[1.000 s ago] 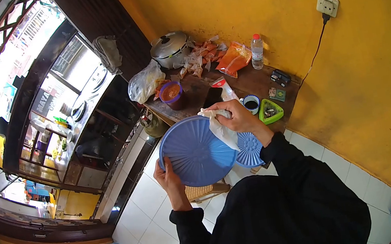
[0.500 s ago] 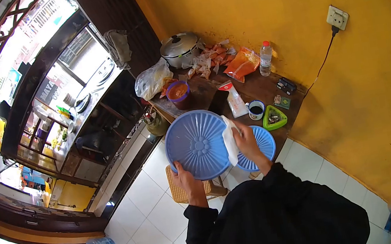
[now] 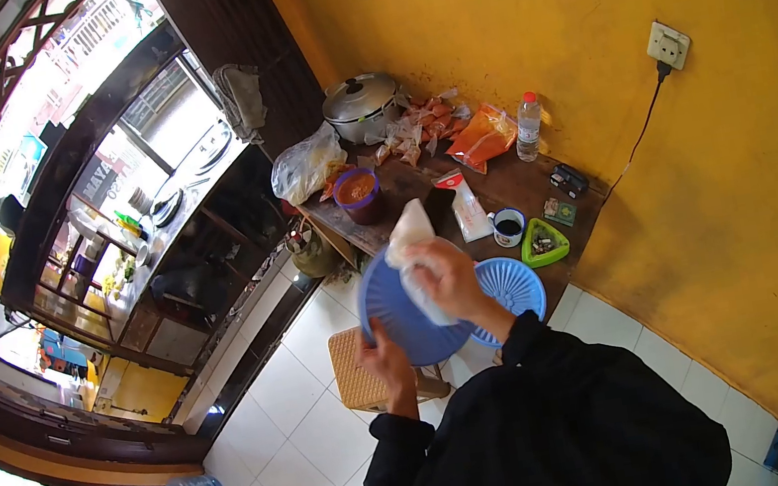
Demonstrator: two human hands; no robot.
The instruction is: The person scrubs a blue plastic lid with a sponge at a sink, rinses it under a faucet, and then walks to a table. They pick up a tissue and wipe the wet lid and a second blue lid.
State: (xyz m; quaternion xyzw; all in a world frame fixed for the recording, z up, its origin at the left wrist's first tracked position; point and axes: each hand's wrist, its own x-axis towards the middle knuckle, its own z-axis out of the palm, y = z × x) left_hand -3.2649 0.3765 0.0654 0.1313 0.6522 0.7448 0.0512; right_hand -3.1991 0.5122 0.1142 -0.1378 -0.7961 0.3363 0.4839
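My left hand (image 3: 386,362) grips the lower left rim of a blue round plastic tray (image 3: 390,305), which is tilted. A white cloth (image 3: 408,232) is bunched in my right hand (image 3: 446,275), over the tray's right side. Part of the tray is hidden behind my right hand and the cloth. Just right of my right wrist, a second blue ribbed tray (image 3: 515,291) lies at the table's near end.
The dark table (image 3: 502,188) holds a lidded pot (image 3: 362,108), plastic bags, a purple tub (image 3: 358,193), a bottle (image 3: 529,127), a cup (image 3: 508,226) and a green ashtray (image 3: 544,242). A woven stool (image 3: 353,369) stands below the tray.
My right hand has moved left and up with the cloth, from the tray's right rim to over the tray. The tray has tilted and shifted slightly right.
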